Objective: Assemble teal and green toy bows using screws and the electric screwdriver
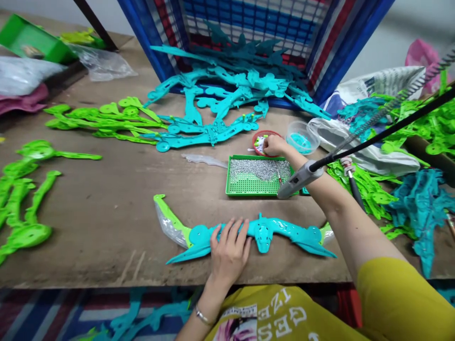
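Observation:
A turquoise plastic toy bow [263, 234] lies across the table near its front edge, with a green limb tip [170, 210] and a translucent piece at its left end. Its right tip is partly hidden behind my right forearm. My left hand [230, 244] rests on the bow left of its centre, fingers stretched flat over it. Farther back, my right hand [274, 144] reaches into a small red basket [255, 138] of white and green small parts. Its fingers are pinched together; what is between them is hidden. Right beside it is a clear round tub [308, 137] with turquoise pieces.
A green tray [232, 189] of small silvery screws stands behind the bow. A hanging electric screwdriver [300, 180] crosses above its right corner. Turquoise bow parts [213, 132] pile before a striped bin [330, 71]. Green parts [106, 118] lie left, more parts right.

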Action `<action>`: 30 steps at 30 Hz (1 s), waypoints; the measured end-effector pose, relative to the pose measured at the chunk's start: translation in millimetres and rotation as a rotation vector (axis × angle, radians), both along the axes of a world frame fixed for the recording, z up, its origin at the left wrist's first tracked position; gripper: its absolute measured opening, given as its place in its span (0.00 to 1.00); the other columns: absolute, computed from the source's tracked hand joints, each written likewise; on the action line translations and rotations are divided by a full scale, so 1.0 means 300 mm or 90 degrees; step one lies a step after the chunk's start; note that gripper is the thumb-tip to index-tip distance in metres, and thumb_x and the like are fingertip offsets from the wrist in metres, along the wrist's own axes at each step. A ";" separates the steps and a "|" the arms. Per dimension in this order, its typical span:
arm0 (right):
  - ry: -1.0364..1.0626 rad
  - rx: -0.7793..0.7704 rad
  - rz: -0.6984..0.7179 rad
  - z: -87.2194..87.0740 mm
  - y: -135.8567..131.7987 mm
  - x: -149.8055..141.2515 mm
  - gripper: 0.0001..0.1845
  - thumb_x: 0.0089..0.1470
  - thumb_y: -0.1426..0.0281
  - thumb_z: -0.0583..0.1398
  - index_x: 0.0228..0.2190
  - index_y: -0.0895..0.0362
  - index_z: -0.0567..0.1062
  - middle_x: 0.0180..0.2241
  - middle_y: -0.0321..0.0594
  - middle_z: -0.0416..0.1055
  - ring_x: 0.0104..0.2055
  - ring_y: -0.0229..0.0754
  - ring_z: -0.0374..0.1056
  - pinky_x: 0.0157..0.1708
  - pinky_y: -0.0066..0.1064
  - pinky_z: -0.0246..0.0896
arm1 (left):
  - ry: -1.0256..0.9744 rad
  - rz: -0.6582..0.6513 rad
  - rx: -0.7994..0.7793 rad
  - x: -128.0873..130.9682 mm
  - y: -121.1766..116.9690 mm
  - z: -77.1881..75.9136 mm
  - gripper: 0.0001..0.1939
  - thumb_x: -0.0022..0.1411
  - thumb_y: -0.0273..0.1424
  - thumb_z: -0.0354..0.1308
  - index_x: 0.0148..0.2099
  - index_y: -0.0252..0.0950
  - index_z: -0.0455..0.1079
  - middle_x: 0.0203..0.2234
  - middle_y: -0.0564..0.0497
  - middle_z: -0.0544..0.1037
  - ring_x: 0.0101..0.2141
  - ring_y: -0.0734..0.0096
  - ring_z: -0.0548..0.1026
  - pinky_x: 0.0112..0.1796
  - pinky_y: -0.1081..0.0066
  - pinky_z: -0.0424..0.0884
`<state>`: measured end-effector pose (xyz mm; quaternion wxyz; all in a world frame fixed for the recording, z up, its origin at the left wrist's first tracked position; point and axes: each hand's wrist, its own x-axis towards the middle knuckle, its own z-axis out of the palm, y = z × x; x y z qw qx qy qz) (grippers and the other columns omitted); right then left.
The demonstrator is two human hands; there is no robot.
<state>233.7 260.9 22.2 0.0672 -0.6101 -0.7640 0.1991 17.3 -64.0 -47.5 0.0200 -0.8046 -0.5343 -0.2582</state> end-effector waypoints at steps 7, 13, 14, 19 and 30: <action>0.160 0.051 -0.039 0.006 -0.019 0.043 0.08 0.55 0.69 0.63 0.35 0.59 0.80 0.36 0.43 0.80 0.37 0.41 0.73 0.38 0.33 0.67 | -0.012 0.003 0.021 0.009 0.006 0.016 0.20 0.69 0.29 0.58 0.61 0.36 0.71 0.54 0.44 0.81 0.53 0.52 0.77 0.58 0.51 0.60; 0.478 0.111 -0.143 -0.025 -0.134 0.140 0.07 0.55 0.67 0.63 0.35 0.57 0.76 0.32 0.40 0.78 0.33 0.38 0.72 0.39 0.34 0.72 | -0.014 -0.003 0.014 0.014 0.006 0.013 0.23 0.68 0.29 0.57 0.64 0.38 0.70 0.54 0.41 0.80 0.54 0.50 0.77 0.56 0.50 0.61; 0.485 0.124 -0.164 -0.034 -0.148 0.159 0.07 0.56 0.67 0.63 0.35 0.57 0.76 0.33 0.40 0.78 0.34 0.38 0.73 0.39 0.34 0.72 | -0.014 -0.004 0.012 0.015 0.007 0.011 0.24 0.68 0.29 0.57 0.65 0.38 0.69 0.54 0.41 0.80 0.54 0.50 0.77 0.56 0.50 0.61; 0.421 0.215 -0.236 -0.059 -0.152 0.184 0.05 0.56 0.70 0.61 0.35 0.57 0.76 0.36 0.41 0.79 0.41 0.42 0.75 0.44 0.39 0.72 | -0.010 -0.003 0.028 0.020 0.008 0.015 0.25 0.67 0.29 0.56 0.65 0.39 0.68 0.53 0.41 0.81 0.53 0.50 0.77 0.55 0.51 0.62; 0.286 0.186 -0.144 -0.018 -0.160 0.124 0.07 0.55 0.75 0.60 0.33 0.56 0.80 0.38 0.44 0.81 0.42 0.45 0.75 0.50 0.42 0.70 | -0.034 -0.007 0.006 0.015 0.004 0.012 0.23 0.68 0.28 0.56 0.64 0.39 0.69 0.55 0.42 0.79 0.55 0.50 0.76 0.56 0.51 0.61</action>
